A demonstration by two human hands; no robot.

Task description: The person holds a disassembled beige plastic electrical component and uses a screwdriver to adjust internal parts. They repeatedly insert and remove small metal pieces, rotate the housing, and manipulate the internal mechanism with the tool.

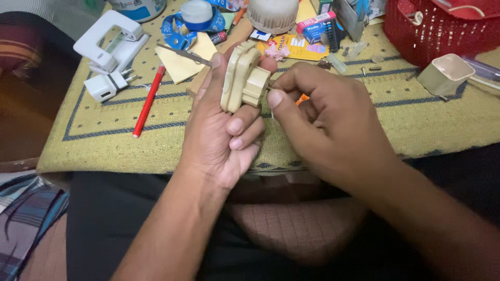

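Gripped beige plastic part (244,78) at frame centre in left hand (221,130); right hand (325,117), fingers pinched together against it. Upper right: red basket (437,31), contents unclear; 1 beige cup (445,74).

Left hand (221,130) raised, back of hand toward camera, thumb up along the near side, fingers (242,127) curled inward and closed in a grip. Left forearm runs up from lower left. Right hand (323,122) meets it from the right, knuckles up, thumb and forefinger pinched together at the tip. Right forearm enters from lower right. Hands touching.
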